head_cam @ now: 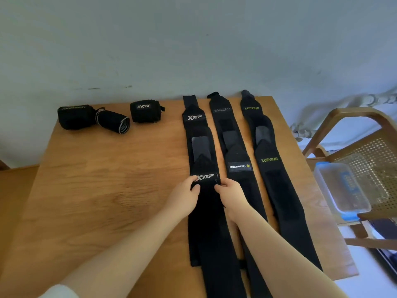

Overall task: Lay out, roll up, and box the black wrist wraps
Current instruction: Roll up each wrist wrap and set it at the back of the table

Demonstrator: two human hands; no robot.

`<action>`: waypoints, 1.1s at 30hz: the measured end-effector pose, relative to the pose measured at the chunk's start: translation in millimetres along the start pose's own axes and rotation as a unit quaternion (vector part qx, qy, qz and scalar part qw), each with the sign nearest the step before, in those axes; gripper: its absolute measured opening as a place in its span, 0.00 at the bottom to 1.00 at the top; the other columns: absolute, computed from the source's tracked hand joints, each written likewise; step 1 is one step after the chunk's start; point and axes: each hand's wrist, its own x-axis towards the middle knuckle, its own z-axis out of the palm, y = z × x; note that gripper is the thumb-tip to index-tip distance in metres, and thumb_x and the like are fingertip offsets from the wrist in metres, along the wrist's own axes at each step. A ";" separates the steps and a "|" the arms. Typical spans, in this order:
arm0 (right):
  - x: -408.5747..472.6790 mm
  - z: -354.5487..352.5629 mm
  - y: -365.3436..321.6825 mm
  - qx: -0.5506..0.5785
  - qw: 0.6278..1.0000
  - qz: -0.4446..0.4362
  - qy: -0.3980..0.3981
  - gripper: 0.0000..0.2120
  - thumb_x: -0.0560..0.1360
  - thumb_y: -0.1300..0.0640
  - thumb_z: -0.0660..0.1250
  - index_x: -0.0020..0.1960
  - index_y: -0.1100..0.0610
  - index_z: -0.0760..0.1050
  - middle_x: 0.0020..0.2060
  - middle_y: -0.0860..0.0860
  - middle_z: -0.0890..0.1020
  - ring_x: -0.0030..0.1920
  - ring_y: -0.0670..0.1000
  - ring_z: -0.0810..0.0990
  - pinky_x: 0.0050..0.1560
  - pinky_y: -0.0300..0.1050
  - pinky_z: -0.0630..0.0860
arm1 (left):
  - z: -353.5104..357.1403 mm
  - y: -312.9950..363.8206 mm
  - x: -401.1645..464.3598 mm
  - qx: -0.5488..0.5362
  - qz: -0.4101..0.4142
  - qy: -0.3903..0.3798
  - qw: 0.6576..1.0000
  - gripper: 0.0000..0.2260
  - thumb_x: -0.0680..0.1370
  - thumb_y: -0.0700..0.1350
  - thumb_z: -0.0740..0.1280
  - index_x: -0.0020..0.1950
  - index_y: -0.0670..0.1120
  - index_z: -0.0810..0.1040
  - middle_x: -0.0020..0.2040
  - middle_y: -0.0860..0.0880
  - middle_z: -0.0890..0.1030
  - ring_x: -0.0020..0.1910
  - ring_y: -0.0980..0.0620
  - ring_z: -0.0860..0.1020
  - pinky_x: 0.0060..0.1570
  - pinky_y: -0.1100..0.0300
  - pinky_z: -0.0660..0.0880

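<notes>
While flat, both hands [206, 194] pinch fuzzy wrap [211, 222].

The single head-worn camera looks forward and steeply down from close above the wooden desk [107, 190], facing the pale wall [193, 39] behind it.

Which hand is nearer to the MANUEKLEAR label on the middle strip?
Right. The right hand pinches the XTEP wrap just below-left of the MANUEKLEAR label; the left hand holds that wrap's far edge.
</notes>
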 end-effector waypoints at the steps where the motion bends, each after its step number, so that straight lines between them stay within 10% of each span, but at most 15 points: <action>1: -4.1 -2.6 -3.4 -0.009 0.999 -0.040 -0.020 0.09 0.78 0.62 0.61 0.55 0.56 0.78 0.46 0.56 0.83 0.49 0.57 0.82 0.53 0.57 0.80 | 2.9 6.7 0.1 -0.036 -0.008 -0.007 0.999 0.19 0.83 0.50 0.55 0.74 0.52 0.63 0.72 0.50 0.67 0.66 0.53 0.69 0.59 0.62 0.67; 7: -15.1 -10.5 -19.0 -0.201 0.931 -0.301 -0.053 0.17 0.79 0.52 0.61 0.66 0.54 0.67 0.51 0.51 0.72 0.41 0.44 0.74 0.38 0.33 0.73 | 10.7 31.1 4.8 -0.405 -0.127 -0.101 0.900 0.24 0.77 0.66 0.54 0.65 0.55 0.74 0.62 0.51 0.77 0.58 0.52 0.76 0.48 0.58 0.76; 11: -6.9 -5.1 -20.3 -0.349 0.857 -0.379 -0.013 0.28 0.80 0.44 0.53 0.76 0.54 0.57 0.65 0.52 0.66 0.56 0.52 0.73 0.52 0.47 0.76 | 1.0 19.8 13.9 -0.484 -0.142 -0.053 0.862 0.22 0.79 0.63 0.55 0.63 0.51 0.75 0.59 0.49 0.79 0.58 0.51 0.77 0.52 0.56 0.74; 16: -6.3 13.3 -20.5 -0.514 0.737 -0.430 0.088 0.31 0.75 0.39 0.47 0.65 0.56 0.75 0.58 0.54 0.79 0.49 0.55 0.77 0.44 0.47 0.75 | -9.8 8.9 18.2 -0.508 -0.141 0.009 0.850 0.11 0.82 0.51 0.58 0.55 0.50 0.78 0.54 0.51 0.81 0.53 0.54 0.78 0.47 0.59 0.74; 21: -3.5 20.2 -1.1 -0.532 0.756 -0.379 -0.045 0.27 0.81 0.45 0.52 0.75 0.59 0.57 0.73 0.57 0.62 0.66 0.59 0.67 0.61 0.49 0.68 | -1.6 -9.6 21.3 -0.224 -0.142 0.112 0.957 0.16 0.82 0.47 0.58 0.70 0.49 0.70 0.67 0.49 0.73 0.64 0.48 0.72 0.62 0.54 0.70; 26: -0.9 24.6 3.3 -0.552 0.759 -0.328 -0.102 0.30 0.80 0.50 0.58 0.78 0.53 0.50 0.77 0.53 0.50 0.73 0.58 0.57 0.68 0.51 0.62 | -4.0 -21.4 -1.8 0.017 -0.006 0.140 0.990 0.22 0.81 0.48 0.59 0.74 0.49 0.61 0.73 0.49 0.65 0.69 0.50 0.67 0.63 0.58 0.65; 31: -6.5 41.8 -7.5 -0.553 0.768 -0.282 -0.154 0.30 0.79 0.55 0.57 0.78 0.51 0.49 0.78 0.52 0.47 0.74 0.60 0.52 0.71 0.52 0.58 | -14.1 -54.2 -15.2 0.323 0.098 0.035 0.941 0.25 0.82 0.51 0.57 0.77 0.45 0.58 0.79 0.50 0.47 0.77 0.50 0.47 0.75 0.53 0.51; 33: -5.4 34.7 -15.4 -0.430 0.848 -0.246 -0.189 0.25 0.79 0.63 0.57 0.75 0.53 0.61 0.76 0.51 0.58 0.73 0.56 0.61 0.69 0.48 0.64 | -23.6 -64.9 -13.3 0.386 0.112 0.005 0.916 0.28 0.81 0.55 0.57 0.77 0.43 0.56 0.79 0.50 0.46 0.77 0.50 0.45 0.75 0.54 0.49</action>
